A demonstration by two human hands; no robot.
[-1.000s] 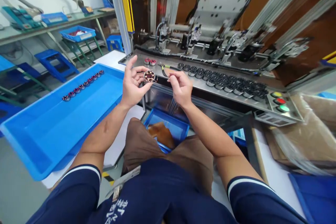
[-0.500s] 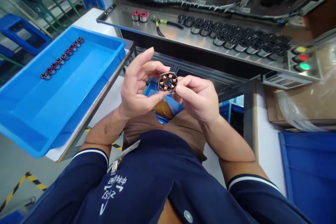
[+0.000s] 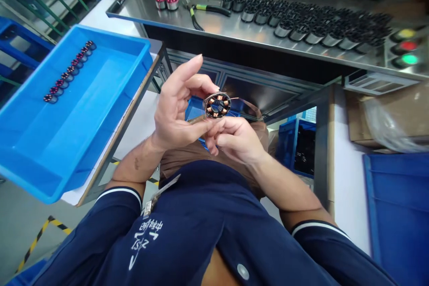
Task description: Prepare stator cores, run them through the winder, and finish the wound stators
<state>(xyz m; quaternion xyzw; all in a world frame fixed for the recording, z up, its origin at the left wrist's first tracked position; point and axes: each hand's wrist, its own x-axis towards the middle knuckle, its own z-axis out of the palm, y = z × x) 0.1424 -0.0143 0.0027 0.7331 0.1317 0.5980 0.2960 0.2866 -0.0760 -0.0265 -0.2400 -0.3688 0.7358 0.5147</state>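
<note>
My left hand (image 3: 177,111) grips a motor stator (image 3: 217,105) between thumb and fingertips, its open face turned up toward me. Copper windings show on a black core, and thin loose wires (image 3: 246,102) stick out from its rim, one looping off to the right. Just below the stator is my right hand (image 3: 236,137), its fingers curled and the thumb pressed against them. Whatever those fingers pinch is too small or too hidden to name.
A blue tray (image 3: 100,94) at left holds a row of wound stators (image 3: 69,70). On the metal bench (image 3: 134,13) lie two red-topped stators (image 3: 166,1), green-black pliers (image 3: 211,9) and many black-topped cores (image 3: 295,18). Lit buttons (image 3: 409,45) sit at right, above a blue bin (image 3: 398,196).
My right hand has moved from the stator's right edge down and left to below it. The stator stays in my left hand. The camera's view has shifted slightly.
</note>
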